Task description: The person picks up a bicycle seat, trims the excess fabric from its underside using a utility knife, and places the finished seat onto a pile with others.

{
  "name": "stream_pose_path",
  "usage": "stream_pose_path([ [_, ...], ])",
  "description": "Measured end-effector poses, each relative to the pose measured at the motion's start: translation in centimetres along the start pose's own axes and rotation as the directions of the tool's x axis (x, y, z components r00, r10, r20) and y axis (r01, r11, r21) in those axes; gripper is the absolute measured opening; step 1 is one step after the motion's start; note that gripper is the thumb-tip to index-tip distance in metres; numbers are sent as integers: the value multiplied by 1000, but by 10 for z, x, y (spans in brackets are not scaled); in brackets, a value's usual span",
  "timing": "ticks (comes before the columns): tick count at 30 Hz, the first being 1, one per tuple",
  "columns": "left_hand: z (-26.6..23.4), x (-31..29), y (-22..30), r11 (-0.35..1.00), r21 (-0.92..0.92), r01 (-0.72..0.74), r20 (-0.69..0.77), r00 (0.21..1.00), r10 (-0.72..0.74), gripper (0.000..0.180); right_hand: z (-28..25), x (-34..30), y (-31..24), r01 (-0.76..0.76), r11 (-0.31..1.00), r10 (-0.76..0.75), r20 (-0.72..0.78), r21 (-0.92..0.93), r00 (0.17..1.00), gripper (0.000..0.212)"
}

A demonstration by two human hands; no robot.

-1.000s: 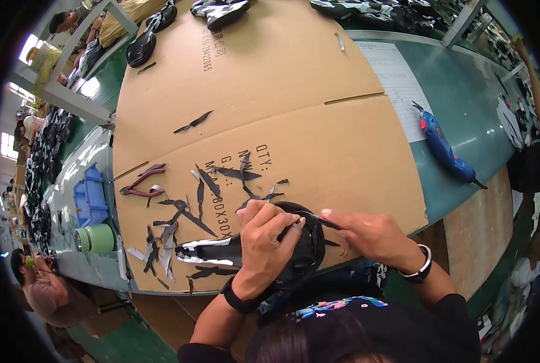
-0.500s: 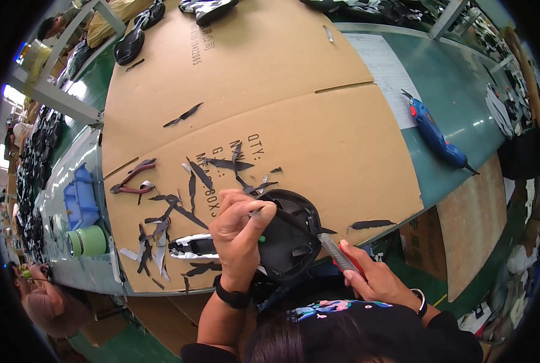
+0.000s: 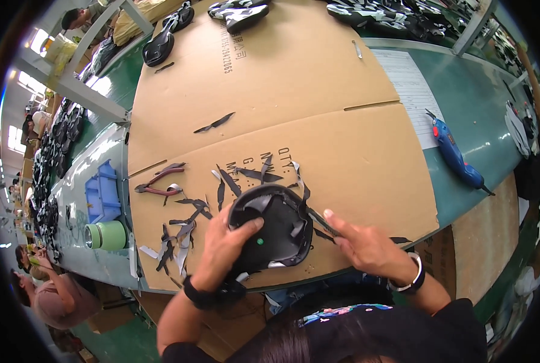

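Right of a blue bin [image 3: 103, 196], contents unclear, left grip [image 3: 223, 239] clasps black shell [image 3: 276, 242], right grip [image 3: 372, 247] knife [image 3: 322, 222]

Dark print runs sideways on the brown cardboard sheet [image 3: 318, 78]: characters and numerals toward the far end, and short lines of capital letters nearer, partly hidden by dark strips [image 3: 270, 177]. On the right, a white paper [image 3: 403, 85] carries rows of faint text, too small to read.
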State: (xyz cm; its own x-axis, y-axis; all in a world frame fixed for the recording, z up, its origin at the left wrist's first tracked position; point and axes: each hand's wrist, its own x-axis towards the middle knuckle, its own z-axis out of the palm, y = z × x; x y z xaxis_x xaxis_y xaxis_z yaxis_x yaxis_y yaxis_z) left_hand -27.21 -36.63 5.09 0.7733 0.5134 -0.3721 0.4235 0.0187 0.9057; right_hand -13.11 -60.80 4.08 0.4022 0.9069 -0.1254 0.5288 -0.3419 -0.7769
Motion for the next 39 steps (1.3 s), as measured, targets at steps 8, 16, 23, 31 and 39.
stream_pose_path([
  [8,53,-62,-15,973,-208,-96,-406,914,4,29,31,-41,-16,-60,972,74,-50,228,996,57],
  [16,94,-101,-23,972,-45,-231,-643,751,149,29,17,-80,-34,-370,867,372,60,335,926,58],
  [23,78,-84,-4,915,294,-278,-351,858,374,35,-19,25,-30,99,685,164,-285,722,944,77],
  [31,-9,32,35,781,-609,-137,-127,989,75,36,-128,16,39,215,815,264,-676,538,688,49],
  [39,-218,222,36,245,-693,-678,-687,724,60,33,-193,116,53,-123,894,210,-159,430,965,42],
])
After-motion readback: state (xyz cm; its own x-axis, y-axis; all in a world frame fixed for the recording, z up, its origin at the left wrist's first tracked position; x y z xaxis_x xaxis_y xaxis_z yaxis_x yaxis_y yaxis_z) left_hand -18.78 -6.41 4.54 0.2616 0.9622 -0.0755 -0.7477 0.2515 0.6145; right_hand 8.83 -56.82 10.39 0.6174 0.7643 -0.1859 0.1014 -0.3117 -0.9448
